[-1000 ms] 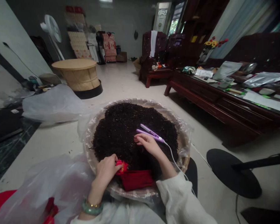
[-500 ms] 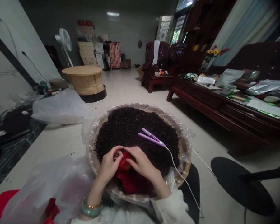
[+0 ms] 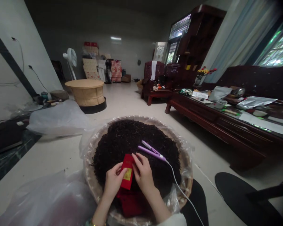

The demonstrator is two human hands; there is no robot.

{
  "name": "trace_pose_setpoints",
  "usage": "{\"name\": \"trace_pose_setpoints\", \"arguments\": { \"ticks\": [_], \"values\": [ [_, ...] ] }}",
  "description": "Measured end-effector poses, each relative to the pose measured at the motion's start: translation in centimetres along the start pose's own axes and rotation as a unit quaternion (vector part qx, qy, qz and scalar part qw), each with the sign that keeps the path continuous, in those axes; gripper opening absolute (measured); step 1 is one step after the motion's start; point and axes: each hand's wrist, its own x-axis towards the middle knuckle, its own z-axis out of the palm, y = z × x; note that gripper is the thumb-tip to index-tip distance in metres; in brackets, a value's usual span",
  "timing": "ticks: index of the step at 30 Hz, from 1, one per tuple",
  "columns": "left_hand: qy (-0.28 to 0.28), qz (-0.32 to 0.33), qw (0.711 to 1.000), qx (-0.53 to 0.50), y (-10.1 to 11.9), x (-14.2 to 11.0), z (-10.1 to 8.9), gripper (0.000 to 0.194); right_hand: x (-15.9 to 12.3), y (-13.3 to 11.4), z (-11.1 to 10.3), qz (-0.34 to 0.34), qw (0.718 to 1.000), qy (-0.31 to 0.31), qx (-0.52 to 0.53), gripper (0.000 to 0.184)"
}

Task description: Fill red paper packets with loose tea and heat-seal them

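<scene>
Red packet [image 3: 127,171] over the basket [image 3: 185,175], toward its near edge
Left hand [image 3: 113,180] and right hand [image 3: 144,175]: grip pinched on its sides. Purple iron [image 3: 152,153] just beyond on the dark heap [image 3: 124,136]; red pieces [image 3: 132,205], perhaps packets, below.

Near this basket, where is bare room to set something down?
Bare floor lies beyond the basket, between the round-topped stand and the long dark table. Crowded: the basket, with dark shreds, a purple tool and red material below the held red packet, and the cluttered long table.

No legible text, red packet [image 3: 127,171] included
</scene>
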Motion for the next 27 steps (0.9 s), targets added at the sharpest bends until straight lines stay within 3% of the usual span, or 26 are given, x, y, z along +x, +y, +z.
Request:
{"name": "trace_pose_setpoints", "arguments": {
  "ticks": [5,8,11,14,18,20,22,25,27],
  "values": [
    [-0.028,-0.033,0.999,-0.010,-0.3,-0.5,-0.1,0.056,0.2,-0.8,-0.2,-0.026,0.998,0.029,-0.053,0.014],
    [-0.079,-0.032,0.996,-0.006,-0.5,-0.8,-0.7,0.059,0.5,-1.3,-0.4,-0.048,0.998,-0.029,-0.024,0.014],
    [-0.131,-0.043,0.990,0.024,0.0,-0.9,-1.6,0.049,0.6,-1.1,-1.3,-0.054,0.994,-0.091,0.015,0.017],
    [-0.211,-0.056,0.970,0.108,1.0,-1.0,-2.5,0.034,0.1,0.2,-3.0,0.023,0.995,-0.097,0.024,0.017],
    [-0.288,-0.033,0.930,0.226,2.2,-1.0,-3.3,0.020,-0.6,2.9,-5.1,0.171,0.985,0.007,0.030,0.015],
    [-0.261,-0.002,0.929,0.261,2.4,-0.6,-3.3,0.018,-0.7,3.6,-5.4,0.220,0.973,0.043,0.051,0.016],
    [-0.175,0.013,0.951,0.255,2.6,-0.1,-3.2,0.026,-0.6,3.5,-5.0,0.235,0.968,0.053,0.065,0.020],
    [-0.056,-0.009,0.985,0.164,2.6,0.7,-2.6,0.046,-0.4,2.0,-3.6,0.226,0.969,0.039,0.093,0.023],
    [-0.035,-0.020,0.995,0.094,2.6,1.0,-2.2,0.047,-0.1,0.8,-2.8,0.217,0.968,0.016,0.127,0.024]
  ]
}}
